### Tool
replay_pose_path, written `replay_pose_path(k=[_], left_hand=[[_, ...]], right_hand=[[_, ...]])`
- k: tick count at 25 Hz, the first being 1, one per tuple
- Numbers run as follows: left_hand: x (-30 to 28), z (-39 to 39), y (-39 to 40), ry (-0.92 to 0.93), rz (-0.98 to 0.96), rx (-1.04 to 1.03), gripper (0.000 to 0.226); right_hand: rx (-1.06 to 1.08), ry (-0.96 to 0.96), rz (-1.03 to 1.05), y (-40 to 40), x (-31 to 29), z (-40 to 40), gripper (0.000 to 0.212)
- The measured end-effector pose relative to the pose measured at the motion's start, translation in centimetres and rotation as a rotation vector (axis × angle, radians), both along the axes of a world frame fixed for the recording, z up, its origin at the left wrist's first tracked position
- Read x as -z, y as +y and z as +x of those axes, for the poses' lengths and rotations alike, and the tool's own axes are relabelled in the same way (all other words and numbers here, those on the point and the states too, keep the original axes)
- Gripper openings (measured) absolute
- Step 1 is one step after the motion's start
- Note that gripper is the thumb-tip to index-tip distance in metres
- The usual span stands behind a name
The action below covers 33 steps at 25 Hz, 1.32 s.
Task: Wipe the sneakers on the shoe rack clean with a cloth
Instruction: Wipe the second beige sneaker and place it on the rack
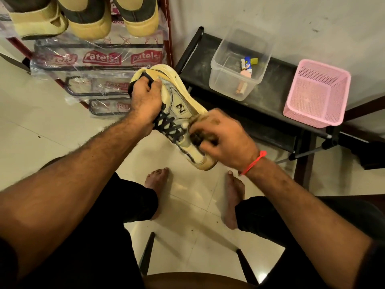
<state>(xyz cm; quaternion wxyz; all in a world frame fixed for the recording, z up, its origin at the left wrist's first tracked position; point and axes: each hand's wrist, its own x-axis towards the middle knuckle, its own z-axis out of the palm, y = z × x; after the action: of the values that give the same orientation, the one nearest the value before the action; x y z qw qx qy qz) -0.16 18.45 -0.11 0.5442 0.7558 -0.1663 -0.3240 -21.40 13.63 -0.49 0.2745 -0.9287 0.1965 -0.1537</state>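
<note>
Pale tiled floor (52, 113), shoe rack (100, 59) at upper left, wrapped in printed plastic, tan shoes (89, 19) on its top tier. Sneaker (179, 105) held in the air above the floor, laces up, toe toward the person. Left hand (145, 99) grip curled round the heel collar. Right hand (225, 138) grip closed on a brownish cloth (200, 130), blurred, pressed against the toe end. Black low table (270, 94) at right carries a clear tub (220, 65) and a pink basket (316, 92).

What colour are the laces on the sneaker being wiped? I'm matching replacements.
Black laces, seen in the head view, the only one, against the sneaker's cream and grey upper.
</note>
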Motion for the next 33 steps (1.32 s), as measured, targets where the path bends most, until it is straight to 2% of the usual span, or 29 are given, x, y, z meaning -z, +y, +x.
replay_pose_path(k=[2,3,6,7,10,11,14,15,18,19,20,23,24,27,28,29,32,33], left_hand=[[-0.3,-0.1,0.0,0.008,-0.013,-0.025,0.028],[-0.3,-0.2,0.0,0.002,-0.014,-0.016,0.028],[-0.3,-0.8,0.1,0.015,0.011,0.012,0.028],[-0.2,-0.8,0.1,0.012,0.019,0.012,0.028],[-0.6,-0.9,0.1,0.031,-0.034,0.038,0.029],[-0.6,-1.2,0.2,0.023,-0.058,0.074,0.030],[-0.3,-2.5,0.4,-0.017,-0.123,0.220,0.028],[-0.3,-2.9,0.3,-0.012,-0.143,0.265,0.027],[-0.4,-3.3,0.3,-0.024,-0.185,0.346,0.027],[-0.3,-3.3,0.4,-0.038,-0.189,0.367,0.028],[-0.2,-3.2,0.4,-0.042,-0.179,0.377,0.029],[0.1,-3.0,0.7,-0.001,-0.146,0.382,0.031],[0.0,-3.2,0.6,0.014,-0.137,0.394,0.032],[-0.6,-3.6,0.7,0.027,-0.142,0.383,0.032],[-0.7,-3.7,0.8,0.027,-0.141,0.390,0.032],[-0.8,-3.7,0.8,0.026,-0.135,0.399,0.032],[-0.6,-3.6,0.8,0.028,-0.080,0.405,0.031],[-0.6,-3.6,0.7,0.031,-0.063,0.420,0.033]], right_hand=[[0.196,-0.026,0.012,-1.6,-0.2,-0.4,0.035],[0.182,-0.010,-0.003,-1.0,-0.1,-0.4,0.034],[-0.163,0.080,-0.101,2.5,0.1,0.2,0.032],[-0.135,0.069,-0.089,1.4,-0.1,0.3,0.033],[0.246,-0.025,-0.001,-1.9,-0.4,-0.5,0.036],[0.242,-0.026,0.001,-1.5,-0.4,-0.6,0.037],[-0.062,-0.044,-0.033,2.6,-0.5,0.7,0.039],[-0.054,-0.075,-0.024,1.8,-0.6,0.9,0.040],[0.314,-0.120,-0.007,-2.7,-0.7,-0.2,0.038],[0.369,-0.109,0.009,-2.8,-0.6,-0.9,0.037],[0.339,-0.107,0.012,-1.8,-0.4,-1.1,0.036],[-0.001,-0.109,-0.002,2.8,-0.9,0.8,0.038],[-0.013,-0.128,-0.006,2.1,-1.2,1.3,0.039],[0.340,-0.133,-0.021,-2.7,-1.0,0.4,0.038],[0.392,-0.112,0.001,-3.0,-0.8,-0.4,0.035],[0.354,-0.103,0.016,-2.3,-0.6,-0.7,0.033],[-0.011,-0.134,0.040,2.8,-1.0,0.5,0.034],[-0.044,-0.152,0.031,2.6,-1.4,1.1,0.036]])
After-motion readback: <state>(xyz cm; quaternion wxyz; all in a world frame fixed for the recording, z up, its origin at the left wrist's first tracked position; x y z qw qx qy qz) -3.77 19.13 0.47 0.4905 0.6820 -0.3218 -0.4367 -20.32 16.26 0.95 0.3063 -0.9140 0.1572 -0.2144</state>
